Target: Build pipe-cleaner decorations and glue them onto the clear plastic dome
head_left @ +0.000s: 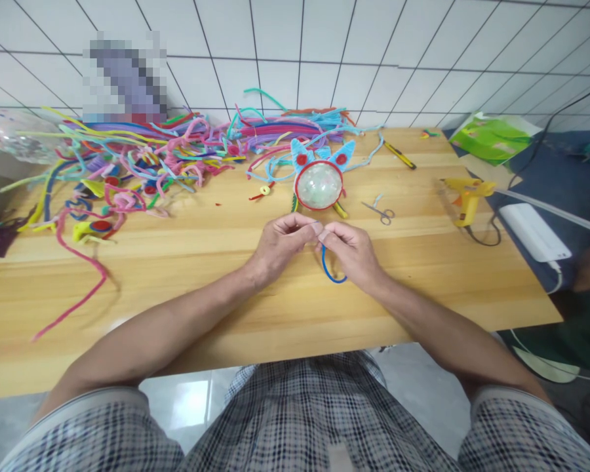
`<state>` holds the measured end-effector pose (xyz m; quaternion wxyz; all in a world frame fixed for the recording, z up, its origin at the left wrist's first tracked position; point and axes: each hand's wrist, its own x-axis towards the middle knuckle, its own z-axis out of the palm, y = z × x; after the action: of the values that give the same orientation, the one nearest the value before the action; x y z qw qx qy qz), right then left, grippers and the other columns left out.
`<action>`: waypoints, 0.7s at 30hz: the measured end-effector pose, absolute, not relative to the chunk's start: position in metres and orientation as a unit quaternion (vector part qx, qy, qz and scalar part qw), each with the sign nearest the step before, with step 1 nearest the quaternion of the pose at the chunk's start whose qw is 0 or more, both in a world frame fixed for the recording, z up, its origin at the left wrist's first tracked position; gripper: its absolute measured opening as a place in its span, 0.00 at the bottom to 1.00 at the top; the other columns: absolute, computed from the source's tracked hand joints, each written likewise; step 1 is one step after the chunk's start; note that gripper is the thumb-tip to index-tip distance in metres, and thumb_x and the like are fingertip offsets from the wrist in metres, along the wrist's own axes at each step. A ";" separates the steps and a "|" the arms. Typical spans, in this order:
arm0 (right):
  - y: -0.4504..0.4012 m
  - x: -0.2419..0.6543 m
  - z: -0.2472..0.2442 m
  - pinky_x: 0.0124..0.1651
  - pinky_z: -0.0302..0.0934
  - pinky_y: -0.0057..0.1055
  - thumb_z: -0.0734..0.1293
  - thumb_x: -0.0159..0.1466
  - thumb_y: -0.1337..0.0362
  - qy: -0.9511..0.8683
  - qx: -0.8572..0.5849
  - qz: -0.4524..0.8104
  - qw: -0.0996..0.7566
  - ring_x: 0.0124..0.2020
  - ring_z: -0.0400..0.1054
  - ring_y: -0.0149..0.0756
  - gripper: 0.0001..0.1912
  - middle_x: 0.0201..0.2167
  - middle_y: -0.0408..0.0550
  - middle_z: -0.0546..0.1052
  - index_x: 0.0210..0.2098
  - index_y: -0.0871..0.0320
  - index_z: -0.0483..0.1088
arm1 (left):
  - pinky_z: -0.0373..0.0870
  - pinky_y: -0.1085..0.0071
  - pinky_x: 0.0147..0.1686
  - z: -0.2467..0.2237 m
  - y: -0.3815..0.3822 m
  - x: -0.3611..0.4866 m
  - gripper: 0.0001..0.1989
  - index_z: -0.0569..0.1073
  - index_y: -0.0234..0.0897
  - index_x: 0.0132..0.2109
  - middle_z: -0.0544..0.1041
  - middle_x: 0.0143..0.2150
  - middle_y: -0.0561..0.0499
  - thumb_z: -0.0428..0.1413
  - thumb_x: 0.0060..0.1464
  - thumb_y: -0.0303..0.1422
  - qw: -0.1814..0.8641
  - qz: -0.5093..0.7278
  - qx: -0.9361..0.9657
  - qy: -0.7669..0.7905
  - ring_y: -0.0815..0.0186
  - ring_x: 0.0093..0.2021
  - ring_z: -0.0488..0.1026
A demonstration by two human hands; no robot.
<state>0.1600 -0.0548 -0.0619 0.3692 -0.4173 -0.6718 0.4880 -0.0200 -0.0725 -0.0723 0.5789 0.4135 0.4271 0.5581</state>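
Note:
A blue pipe cleaner (326, 267) hangs in a curve from the pinched fingertips of my right hand (351, 252). My left hand (282, 244) is closed, its fingertips touching those of my right hand; what lies between them is too small to make out. Just beyond both hands stands a clear round ball (319, 185) with a red rim, two light-blue pointed ears with red discs, and green and yellow pieces below. Small scissors (384, 215) lie on the wood to the right of the ball.
The wooden table (201, 249) bears a tangled heap of colourful pipe cleaners (177, 154) at the back left. A yellow cutter (400, 156), a yellow glue gun (468, 196) with its cord and a green packet (491, 137) are on the right. A white power strip (535, 231) lies beyond the right edge.

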 end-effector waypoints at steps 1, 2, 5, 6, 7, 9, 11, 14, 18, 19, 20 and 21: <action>-0.055 0.160 -0.062 0.41 0.64 0.36 0.71 0.71 0.47 -0.673 -0.412 0.493 0.367 0.34 0.72 0.39 0.20 0.29 0.44 0.81 0.29 0.52 0.77 | 0.60 0.75 0.24 -0.070 -0.073 -0.020 0.16 0.84 0.37 0.32 0.81 0.27 0.53 0.77 0.47 0.43 0.575 0.559 0.415 0.429 0.75 0.23 0.63; -0.054 0.159 -0.062 0.42 0.65 0.36 0.71 0.71 0.45 -0.675 -0.404 0.497 0.366 0.35 0.73 0.39 0.20 0.30 0.45 0.81 0.30 0.52 0.78 | 0.60 0.75 0.24 -0.067 -0.074 -0.020 0.13 0.84 0.36 0.32 0.81 0.26 0.53 0.76 0.48 0.41 0.571 0.562 0.418 0.429 0.75 0.23 0.63; -0.054 0.158 -0.063 0.43 0.64 0.36 0.72 0.71 0.43 -0.687 -0.385 0.497 0.365 0.37 0.73 0.39 0.22 0.32 0.45 0.82 0.31 0.53 0.79 | 0.57 0.75 0.24 -0.058 -0.073 -0.024 0.10 0.84 0.36 0.31 0.77 0.23 0.55 0.73 0.48 0.36 0.558 0.570 0.418 0.434 0.75 0.22 0.61; -0.054 0.158 -0.064 0.43 0.64 0.36 0.71 0.72 0.44 -0.693 -0.382 0.491 0.364 0.37 0.73 0.39 0.22 0.32 0.44 0.81 0.31 0.53 0.79 | 0.55 0.75 0.23 -0.056 -0.072 -0.025 0.10 0.83 0.36 0.31 0.74 0.22 0.56 0.73 0.47 0.36 0.554 0.574 0.413 0.439 0.76 0.21 0.59; -0.055 0.158 -0.064 0.43 0.63 0.36 0.71 0.72 0.44 -0.699 -0.379 0.484 0.365 0.36 0.73 0.38 0.21 0.32 0.44 0.81 0.31 0.53 0.79 | 0.53 0.74 0.23 -0.053 -0.071 -0.027 0.10 0.83 0.36 0.31 0.72 0.20 0.57 0.74 0.46 0.37 0.550 0.578 0.407 0.445 0.76 0.21 0.58; -0.056 0.158 -0.065 0.43 0.63 0.36 0.71 0.73 0.45 -0.710 -0.375 0.471 0.365 0.36 0.72 0.38 0.20 0.31 0.44 0.80 0.32 0.53 0.80 | 0.51 0.74 0.22 -0.049 -0.069 -0.030 0.12 0.83 0.36 0.30 0.68 0.18 0.59 0.75 0.45 0.38 0.545 0.582 0.400 0.452 0.76 0.20 0.57; -0.056 0.158 -0.065 0.44 0.63 0.36 0.72 0.73 0.45 -0.713 -0.370 0.472 0.364 0.37 0.72 0.39 0.21 0.32 0.44 0.80 0.33 0.53 0.80 | 0.51 0.74 0.22 -0.045 -0.068 -0.031 0.13 0.82 0.36 0.30 0.68 0.19 0.59 0.75 0.45 0.38 0.538 0.585 0.405 0.453 0.75 0.20 0.57; -0.054 0.158 -0.064 0.47 0.66 0.36 0.73 0.72 0.40 -0.682 -0.348 0.537 0.355 0.40 0.74 0.39 0.23 0.35 0.45 0.81 0.34 0.53 0.80 | 0.53 0.73 0.22 -0.042 -0.070 -0.030 0.13 0.81 0.37 0.29 0.70 0.19 0.58 0.75 0.46 0.39 0.531 0.584 0.423 0.444 0.75 0.20 0.58; -0.049 0.157 -0.065 0.52 0.69 0.36 0.74 0.70 0.35 -0.613 -0.303 0.640 0.349 0.42 0.76 0.39 0.27 0.37 0.45 0.82 0.36 0.53 0.80 | 0.61 0.72 0.25 -0.040 -0.073 -0.027 0.14 0.80 0.36 0.30 0.76 0.20 0.55 0.74 0.49 0.40 0.544 0.573 0.447 0.419 0.74 0.20 0.64; -0.048 0.157 -0.065 0.53 0.69 0.36 0.74 0.70 0.34 -0.609 -0.301 0.644 0.351 0.42 0.76 0.39 0.28 0.37 0.46 0.82 0.36 0.54 0.80 | 0.63 0.72 0.26 -0.041 -0.074 -0.026 0.14 0.80 0.36 0.30 0.77 0.20 0.54 0.74 0.50 0.40 0.546 0.570 0.451 0.417 0.73 0.20 0.65; -0.048 0.156 -0.066 0.53 0.69 0.36 0.74 0.69 0.34 -0.610 -0.303 0.643 0.351 0.42 0.76 0.39 0.28 0.37 0.46 0.82 0.35 0.54 0.79 | 0.65 0.72 0.26 -0.042 -0.075 -0.026 0.14 0.80 0.36 0.30 0.78 0.21 0.54 0.73 0.51 0.39 0.547 0.567 0.454 0.416 0.73 0.21 0.67; -0.047 0.156 -0.067 0.53 0.69 0.36 0.73 0.69 0.33 -0.612 -0.305 0.640 0.350 0.42 0.76 0.39 0.29 0.36 0.46 0.82 0.35 0.54 0.79 | 0.67 0.72 0.27 -0.043 -0.076 -0.025 0.13 0.80 0.36 0.31 0.78 0.21 0.53 0.73 0.51 0.39 0.546 0.565 0.457 0.417 0.72 0.21 0.68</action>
<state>0.1563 -0.0473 -0.0666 0.3498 -0.3054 -0.6124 0.6398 -0.0252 -0.0756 -0.0427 0.5461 0.4569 0.4165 0.5653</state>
